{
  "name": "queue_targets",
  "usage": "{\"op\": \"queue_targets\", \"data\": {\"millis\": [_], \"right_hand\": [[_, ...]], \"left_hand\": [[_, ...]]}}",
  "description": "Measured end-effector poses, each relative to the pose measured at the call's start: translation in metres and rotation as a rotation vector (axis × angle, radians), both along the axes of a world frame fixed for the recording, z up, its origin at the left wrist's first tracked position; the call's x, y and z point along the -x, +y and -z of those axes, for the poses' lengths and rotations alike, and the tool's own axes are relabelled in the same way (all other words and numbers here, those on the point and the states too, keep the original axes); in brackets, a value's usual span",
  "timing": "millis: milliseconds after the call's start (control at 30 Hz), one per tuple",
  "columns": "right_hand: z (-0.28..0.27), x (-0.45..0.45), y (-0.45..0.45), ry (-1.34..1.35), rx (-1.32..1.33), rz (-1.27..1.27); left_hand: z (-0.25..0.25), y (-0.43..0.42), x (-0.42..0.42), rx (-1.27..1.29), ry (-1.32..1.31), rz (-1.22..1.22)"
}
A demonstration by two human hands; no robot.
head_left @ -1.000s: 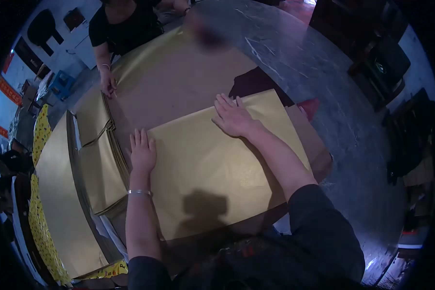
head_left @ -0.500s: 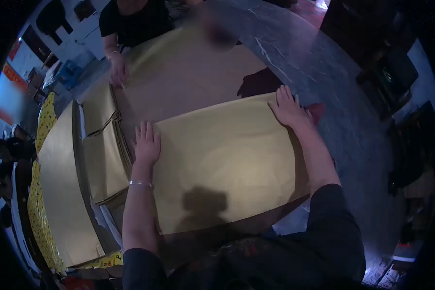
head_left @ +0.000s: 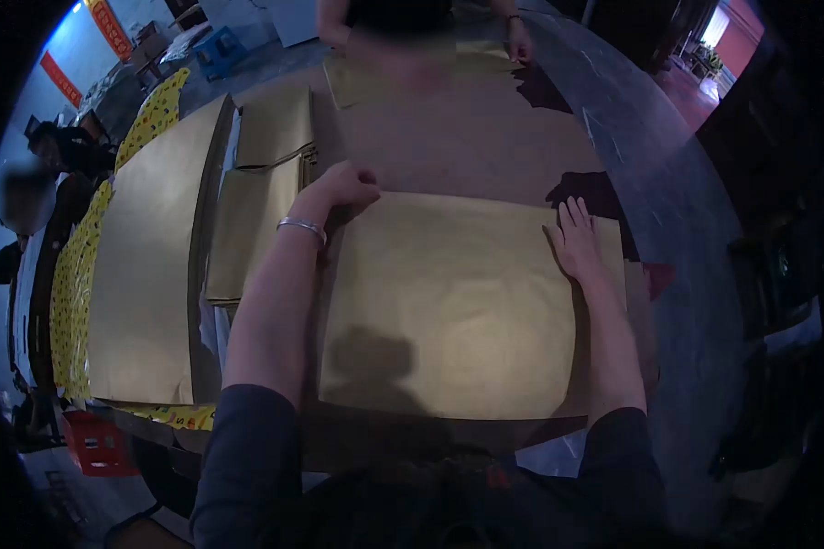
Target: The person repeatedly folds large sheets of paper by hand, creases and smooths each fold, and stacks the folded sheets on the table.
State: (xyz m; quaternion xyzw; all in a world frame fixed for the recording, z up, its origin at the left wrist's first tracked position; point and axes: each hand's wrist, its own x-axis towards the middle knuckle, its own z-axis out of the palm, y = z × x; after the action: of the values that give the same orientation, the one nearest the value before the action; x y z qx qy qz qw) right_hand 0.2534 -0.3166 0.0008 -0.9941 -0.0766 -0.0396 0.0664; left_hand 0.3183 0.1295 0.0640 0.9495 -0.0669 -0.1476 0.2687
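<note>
A large gold-brown paper sheet [head_left: 458,302], folded along its far edge, lies flat in front of me. My left hand [head_left: 350,186] is at its far left corner, with curled fingers pinching the edge. At the far right part of the same sheet, my right hand [head_left: 577,245] rests palm down, fingers stretched out and slightly apart. Left of the sheet sits a stack of folded brown paper [head_left: 252,220], partly hidden behind my left forearm. My head's shadow falls on the sheet's lower left.
A tall pile of flat brown sheets [head_left: 146,274] lies at the left on yellow patterned wrapping [head_left: 71,302]. Across the table, another person's hand [head_left: 519,41] is beside a second brown sheet [head_left: 375,82]. The grey marble-like tabletop [head_left: 696,302] curves round the right. A red crate [head_left: 96,444] stands below left.
My left hand has gone from lying flat on the sheet's left edge to curled at its far corner. My right hand stays flat on the sheet. The view has turned left.
</note>
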Motion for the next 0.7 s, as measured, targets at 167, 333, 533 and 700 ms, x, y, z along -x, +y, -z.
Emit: {"op": "queue_targets", "data": {"millis": [167,333,533,700], "right_hand": [[0.004,-0.001,-0.003,-0.012,-0.01,-0.005],[-0.017,-0.006,0.012,0.02,0.036,-0.021],[-0.096,-0.024,0.118,-0.041,-0.263,-0.299],[-0.142,-0.024,0.188,0.015,-0.578,-0.521]], "left_hand": [[0.003,0.004,-0.002,-0.191,0.043,0.034],[0.002,0.009,0.0,0.079,0.009,-0.028],[-0.046,-0.019,0.037,0.457,-0.136,-0.022],[-0.112,-0.035,0.071,0.501,-0.293,0.123]]}}
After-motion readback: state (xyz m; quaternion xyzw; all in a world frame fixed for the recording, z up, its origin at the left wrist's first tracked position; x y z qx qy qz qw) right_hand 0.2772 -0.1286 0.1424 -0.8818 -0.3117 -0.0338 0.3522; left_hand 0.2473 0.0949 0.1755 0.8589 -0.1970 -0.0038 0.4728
